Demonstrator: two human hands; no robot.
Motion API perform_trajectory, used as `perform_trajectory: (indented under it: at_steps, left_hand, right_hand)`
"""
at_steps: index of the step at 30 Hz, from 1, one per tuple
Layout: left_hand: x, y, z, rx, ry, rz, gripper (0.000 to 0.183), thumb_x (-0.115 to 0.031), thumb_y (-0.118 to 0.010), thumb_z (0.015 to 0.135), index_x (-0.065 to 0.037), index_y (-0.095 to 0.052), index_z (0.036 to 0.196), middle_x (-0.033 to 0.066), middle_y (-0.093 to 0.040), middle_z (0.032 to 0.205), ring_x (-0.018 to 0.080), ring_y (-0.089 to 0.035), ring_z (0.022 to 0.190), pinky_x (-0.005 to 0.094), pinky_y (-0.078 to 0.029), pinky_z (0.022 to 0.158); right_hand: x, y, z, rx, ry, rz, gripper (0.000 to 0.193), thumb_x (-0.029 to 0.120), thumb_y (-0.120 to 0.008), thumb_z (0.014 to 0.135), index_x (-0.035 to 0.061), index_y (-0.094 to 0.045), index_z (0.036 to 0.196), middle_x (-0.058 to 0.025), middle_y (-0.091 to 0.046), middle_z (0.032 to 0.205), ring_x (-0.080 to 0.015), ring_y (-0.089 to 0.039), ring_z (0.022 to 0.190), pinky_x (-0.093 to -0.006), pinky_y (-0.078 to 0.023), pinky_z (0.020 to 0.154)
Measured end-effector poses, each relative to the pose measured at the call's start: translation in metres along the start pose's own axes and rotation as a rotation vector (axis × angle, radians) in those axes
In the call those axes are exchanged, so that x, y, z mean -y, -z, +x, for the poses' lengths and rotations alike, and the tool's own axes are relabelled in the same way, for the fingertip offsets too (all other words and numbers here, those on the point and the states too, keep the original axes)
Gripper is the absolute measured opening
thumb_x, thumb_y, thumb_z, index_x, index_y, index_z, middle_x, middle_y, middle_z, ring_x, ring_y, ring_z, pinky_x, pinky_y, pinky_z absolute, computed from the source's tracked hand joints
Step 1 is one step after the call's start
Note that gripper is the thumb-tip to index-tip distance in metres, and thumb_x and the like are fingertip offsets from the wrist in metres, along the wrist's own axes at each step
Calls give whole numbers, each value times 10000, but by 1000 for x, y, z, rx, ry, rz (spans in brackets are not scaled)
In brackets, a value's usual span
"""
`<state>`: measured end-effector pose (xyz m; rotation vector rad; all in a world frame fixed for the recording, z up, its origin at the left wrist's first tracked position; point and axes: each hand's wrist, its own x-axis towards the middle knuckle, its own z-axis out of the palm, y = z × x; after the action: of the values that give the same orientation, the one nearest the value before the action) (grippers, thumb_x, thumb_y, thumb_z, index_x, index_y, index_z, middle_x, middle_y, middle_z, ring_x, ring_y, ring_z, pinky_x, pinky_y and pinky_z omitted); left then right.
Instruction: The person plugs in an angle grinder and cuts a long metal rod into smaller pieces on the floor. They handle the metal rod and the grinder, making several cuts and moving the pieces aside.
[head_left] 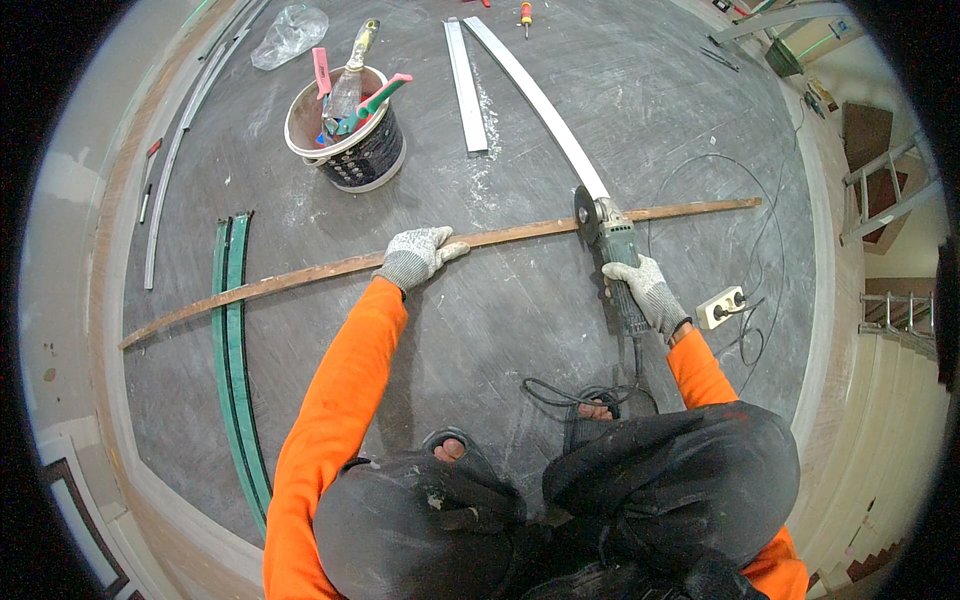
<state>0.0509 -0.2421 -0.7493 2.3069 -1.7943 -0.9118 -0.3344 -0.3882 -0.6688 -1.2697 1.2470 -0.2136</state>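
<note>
A long, narrow wooden strip (530, 232) runs from side to side across the grey floor. My left hand (418, 257), in a pale knitted glove, is closed on the strip left of its middle. My right hand (648, 290), gloved alike, wraps around the body of a green-grey angle grinder (619, 243). The grinder's dark disc (587, 214) is at the strip, right of my left hand; whether it touches the wood I cannot tell. Just beyond the grinder's head ends a long white metal profile (545, 105). The left end of the strip crosses two green lengths (236, 300).
A bucket (355, 160) holding a scraper and pink-handled tools stands at the far left. A shorter white profile (466, 90) lies beyond the strip. Right of my right hand is a socket block (722, 307) with plugs; a cord (570, 390) loops by my feet. Ladders stand at the right.
</note>
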Motion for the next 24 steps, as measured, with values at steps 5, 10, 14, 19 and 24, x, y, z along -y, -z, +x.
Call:
perform_trajectory:
  at_steps: [5,10,14,19,24]
  left_hand:
    - [1,-2,1,-1,-3,-3,820,-738,-452,1000,-62,-620,1434,173,-646,1434,328,-588,1357,433,-439,1147]
    - [1,-2,-2,-32,1,2,816,-736,-463,997,-59,-628,1423,179,-657,1416,334,-602,1338,433,-453,1133]
    - [-3,1,-1,9,2,-9,810,-736,-462,997,-64,-635,1413,175,-662,1408,335,-604,1333,433,-460,1126]
    - [-4,4,0,33,5,-12,801,-735,-456,1000,-65,-643,1399,167,-669,1398,330,-609,1327,434,-462,1122]
    - [-1,2,0,7,4,0,806,-738,-451,1000,-69,-635,1411,166,-661,1412,328,-605,1333,436,-458,1126]
  right_hand:
    - [1,-1,2,-22,-8,2,300,252,-784,885,32,-646,1036,-50,-677,811,-153,-656,667,-325,-558,644]
    - [3,-2,4,-5,-14,13,327,211,-781,880,26,-622,1097,-58,-675,830,-159,-654,675,-334,-564,652]
    - [2,0,6,0,-26,15,410,158,-767,886,21,-584,1226,-73,-673,856,-166,-655,704,-345,-570,674]
    - [7,0,4,0,-31,-2,425,153,-764,883,16,-579,1241,-76,-679,866,-171,-658,710,-349,-573,684]
    - [-1,4,6,24,-31,24,443,159,-765,888,19,-578,1264,-75,-683,895,-173,-663,725,-353,-572,696]
